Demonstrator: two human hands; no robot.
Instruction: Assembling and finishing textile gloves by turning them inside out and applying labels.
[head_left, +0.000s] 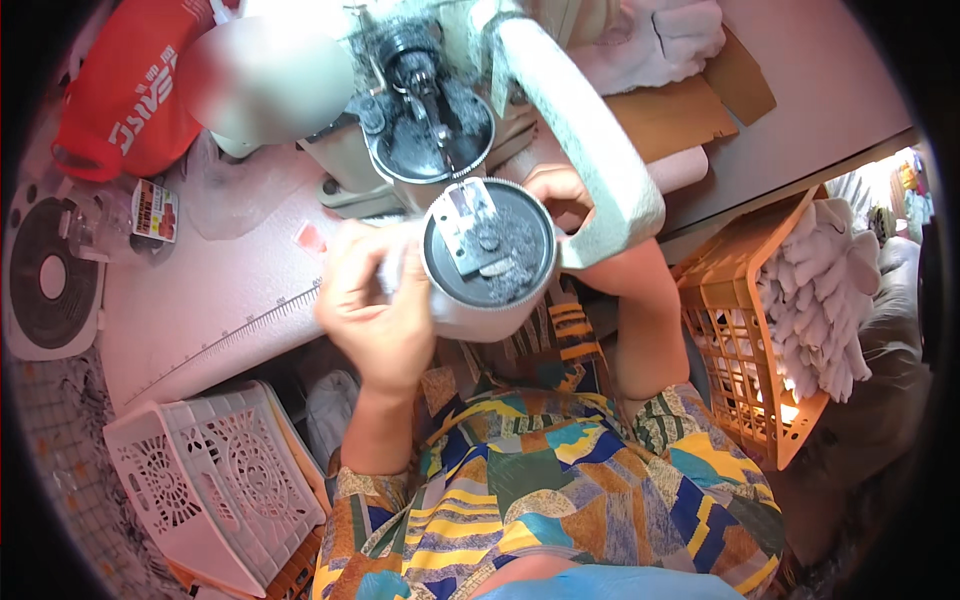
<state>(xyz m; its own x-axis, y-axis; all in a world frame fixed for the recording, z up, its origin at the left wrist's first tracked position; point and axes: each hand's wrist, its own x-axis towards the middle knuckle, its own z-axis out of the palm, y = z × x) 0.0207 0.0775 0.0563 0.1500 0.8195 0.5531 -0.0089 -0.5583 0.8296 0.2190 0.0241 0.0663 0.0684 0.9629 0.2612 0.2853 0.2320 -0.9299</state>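
Observation:
A sewing machine with two round, toothed dials stands before me. Grey lint coats the near dial and lies in the far cup. My left hand is at the near dial's left side, thumb and fingers closed on whitish fabric against the rim; the piece's full shape is hidden. Behind the dial's right side is my right hand, fingers curled. The machine's pale curved arm covers part of that hand, so what it holds cannot be made out.
White knitted gloves fill an orange basket at right. A white plastic crate stands lower left. On the table are a red bag, a small box and brown cardboard. A blurred white rounded object hangs near the machine head.

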